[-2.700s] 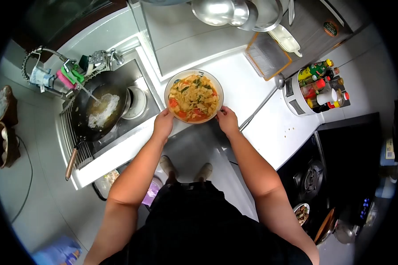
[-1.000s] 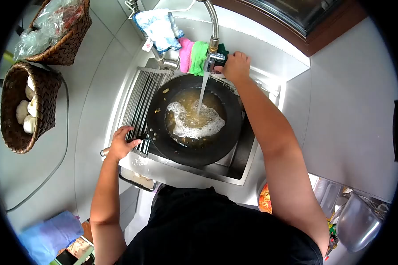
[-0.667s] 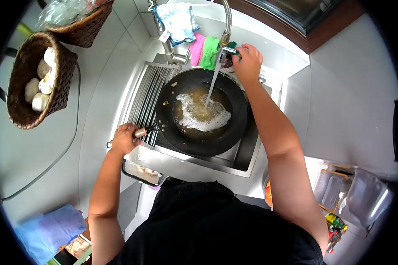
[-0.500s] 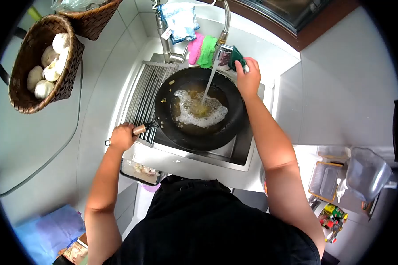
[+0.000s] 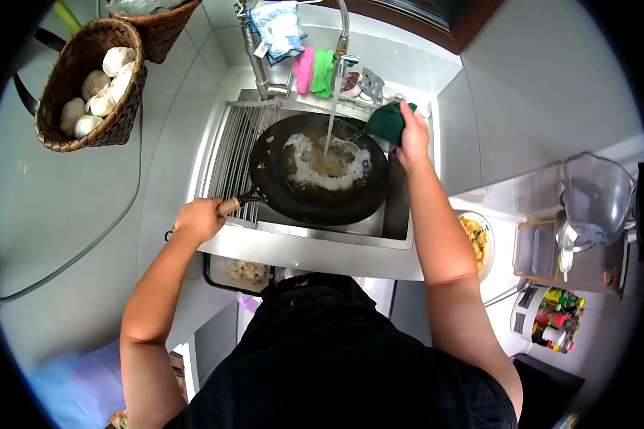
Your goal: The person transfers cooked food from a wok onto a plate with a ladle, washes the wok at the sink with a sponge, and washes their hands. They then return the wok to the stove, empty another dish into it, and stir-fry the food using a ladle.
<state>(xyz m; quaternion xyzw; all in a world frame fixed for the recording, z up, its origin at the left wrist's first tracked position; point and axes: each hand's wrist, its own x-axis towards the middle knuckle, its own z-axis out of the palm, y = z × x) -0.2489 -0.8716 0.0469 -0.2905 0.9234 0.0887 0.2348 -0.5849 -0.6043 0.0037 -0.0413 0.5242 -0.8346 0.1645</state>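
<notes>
At sink (image 5: pixel 398 212), left hand (image 5: pixel 199 219) gripping wok handle (image 5: pixel 230 206), right hand (image 5: pixel 413 141) pinching green scourer (image 5: pixel 388 124), apparently

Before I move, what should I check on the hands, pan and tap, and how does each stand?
1. Left hand closed on the handle: ok.
2. Right hand gripping the dark green pad: ok.
3. Water landing inside the pan: ok.
4. Tap shut off: not ok, it is running.
5. Pad out of the water stream: ok, it is off to the right.
6. Pan's base seated firmly in the sink: cannot tell, hidden.
</notes>
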